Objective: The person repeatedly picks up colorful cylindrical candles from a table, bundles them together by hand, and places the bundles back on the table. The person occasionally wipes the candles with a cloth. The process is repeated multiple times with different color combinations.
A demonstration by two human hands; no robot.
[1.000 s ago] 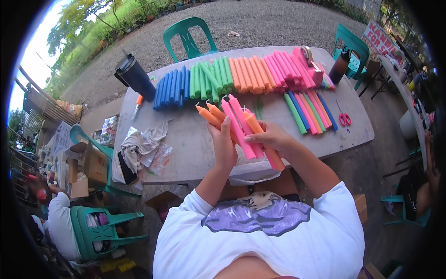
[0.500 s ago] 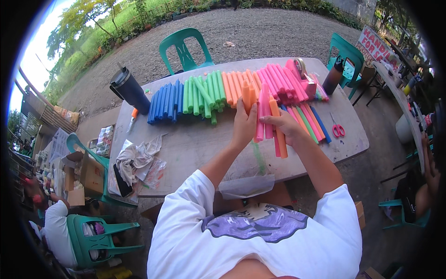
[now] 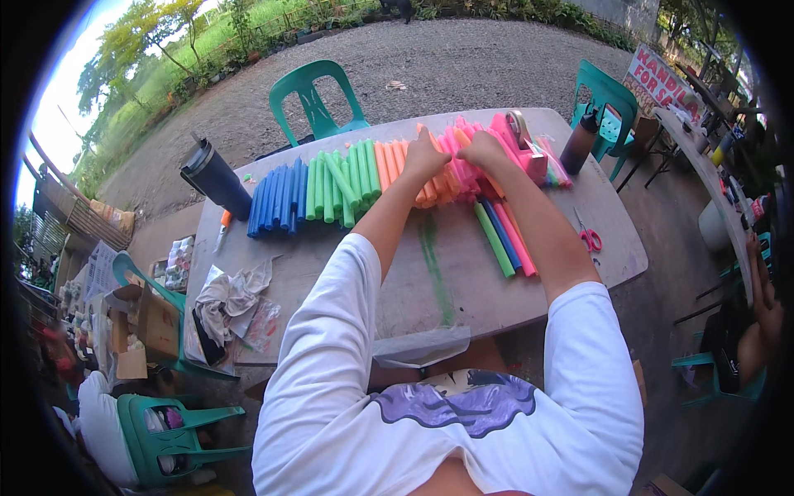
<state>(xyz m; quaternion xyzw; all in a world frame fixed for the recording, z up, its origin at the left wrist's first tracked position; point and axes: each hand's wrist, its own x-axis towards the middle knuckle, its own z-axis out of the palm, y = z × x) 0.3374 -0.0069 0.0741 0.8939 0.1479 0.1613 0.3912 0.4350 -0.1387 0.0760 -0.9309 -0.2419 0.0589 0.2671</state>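
Rows of coloured candles lie side by side across the table: blue candles (image 3: 277, 198), green candles (image 3: 341, 186), orange candles (image 3: 390, 161) and pink candles (image 3: 465, 178). My left hand (image 3: 425, 159) is closed at the orange row, with an orange candle tip above its fingers. Just right of it, my right hand (image 3: 486, 152) curls over the pink row, its thumb toward my left hand; an orange candle shows under its palm. Both hands' fingertips are partly hidden. Nearer me, beside my right forearm, a loose green candle (image 3: 494, 240) lies with blue, pink and orange ones.
A pink tape dispenser (image 3: 529, 149) and brown bottle (image 3: 580, 142) stand at right, pink-handled scissors (image 3: 590, 238) nearer. At left are a dark tumbler (image 3: 217, 180), an orange-handled cutter (image 3: 223, 227) and a crumpled cloth (image 3: 231, 302). A green chair (image 3: 318, 103) stands beyond the table.
Both hands have moved away from me, from holding orange and pink candles upright above the table to down among the orange and pink rows. The view has shifted slightly.
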